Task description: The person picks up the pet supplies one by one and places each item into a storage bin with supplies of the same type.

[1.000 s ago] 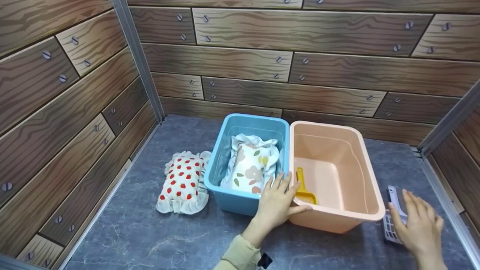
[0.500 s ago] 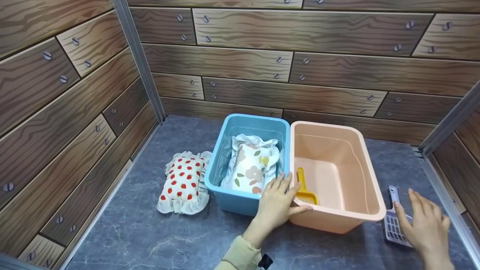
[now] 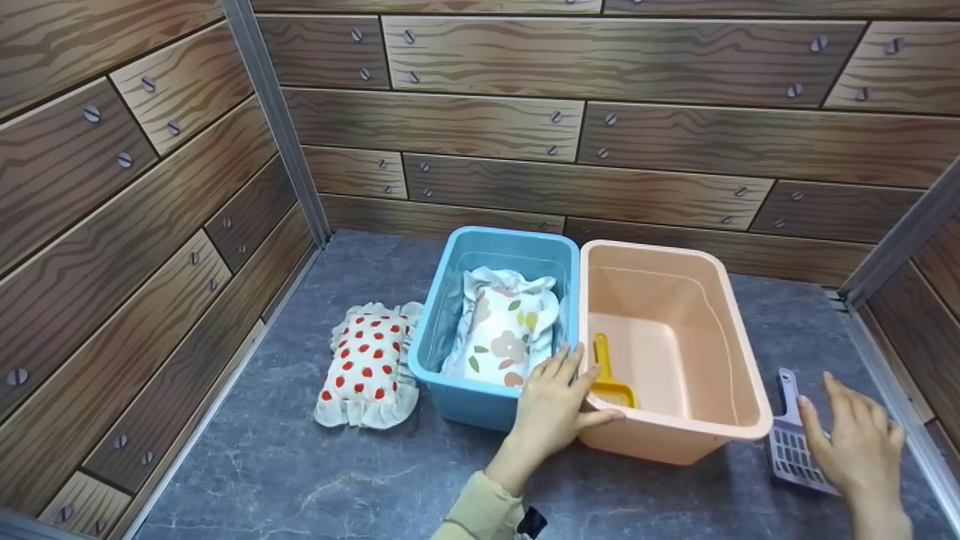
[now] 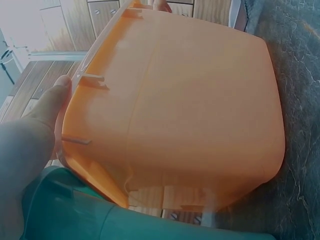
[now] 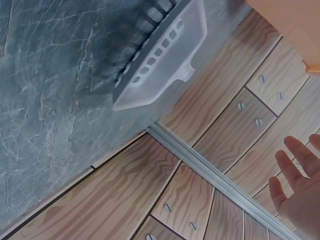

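Note:
My left hand (image 3: 551, 409) rests, fingers extended, across the adjoining rims of a blue bin (image 3: 472, 405) and a peach bin (image 3: 652, 435). Its thumb lies along the peach bin's front rim, as the left wrist view also shows. Inside the peach bin a yellow slotted scoop (image 3: 613, 391) leans in the near left corner. A flower-print frilled pillow (image 3: 499, 334) lies in the blue bin. At the right, my right hand (image 3: 855, 442) hovers with spread fingers beside a pale lavender litter scoop (image 3: 791, 452) on the floor, holding nothing. The right wrist view shows that scoop's slotted tray (image 5: 160, 62).
A strawberry-print frilled pillow (image 3: 367, 360) lies on the dark marbled surface (image 3: 300, 480) left of the blue bin. Wood-patterned walls (image 3: 480, 124) close off the back and sides, with metal strips (image 3: 896, 420) along their joints.
My right hand has drifted slightly right, away from the peach bin, uncovering more of the lavender scoop. My left hand, the bins and the pillows have stayed put.

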The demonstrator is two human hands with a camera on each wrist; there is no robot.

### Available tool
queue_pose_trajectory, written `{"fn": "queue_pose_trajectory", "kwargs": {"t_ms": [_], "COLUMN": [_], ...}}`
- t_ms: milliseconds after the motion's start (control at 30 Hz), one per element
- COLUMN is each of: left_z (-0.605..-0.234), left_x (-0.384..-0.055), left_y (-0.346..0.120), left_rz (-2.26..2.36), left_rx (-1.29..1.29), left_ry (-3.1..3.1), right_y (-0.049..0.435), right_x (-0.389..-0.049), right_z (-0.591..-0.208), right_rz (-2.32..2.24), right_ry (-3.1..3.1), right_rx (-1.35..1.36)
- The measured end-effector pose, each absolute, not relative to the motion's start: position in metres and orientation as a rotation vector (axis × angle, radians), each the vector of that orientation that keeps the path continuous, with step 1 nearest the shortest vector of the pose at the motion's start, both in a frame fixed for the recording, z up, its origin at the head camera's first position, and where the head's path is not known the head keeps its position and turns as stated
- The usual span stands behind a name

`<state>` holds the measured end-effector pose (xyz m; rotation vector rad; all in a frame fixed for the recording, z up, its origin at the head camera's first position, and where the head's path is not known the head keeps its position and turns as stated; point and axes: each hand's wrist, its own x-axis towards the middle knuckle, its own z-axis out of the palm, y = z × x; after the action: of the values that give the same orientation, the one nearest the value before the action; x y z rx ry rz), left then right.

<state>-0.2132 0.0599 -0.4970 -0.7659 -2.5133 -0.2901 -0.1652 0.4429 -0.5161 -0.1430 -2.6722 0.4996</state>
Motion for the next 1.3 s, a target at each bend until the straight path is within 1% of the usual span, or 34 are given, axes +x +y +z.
{"fn": "queue_pose_trajectory", "kwargs": {"t_ms": [633, 1300], "left_z": [-0.497, -0.497], "left_x": [-0.213, -0.213], "left_y": [0.059, 0.059], "left_rz": [-0.283, -0.292], "left_rx": [-0.756, -0.761], "left_ry": [-2.464, -2.455], "right_y": [0.461, 0.475], "right_x": [-0.178, -0.197], "right_z": [-0.536, -0.545], "right_rz": [0.525, 0.633], "right_ry": [-2.725, -2.701], "right_rx": [-0.177, -0.263]}}
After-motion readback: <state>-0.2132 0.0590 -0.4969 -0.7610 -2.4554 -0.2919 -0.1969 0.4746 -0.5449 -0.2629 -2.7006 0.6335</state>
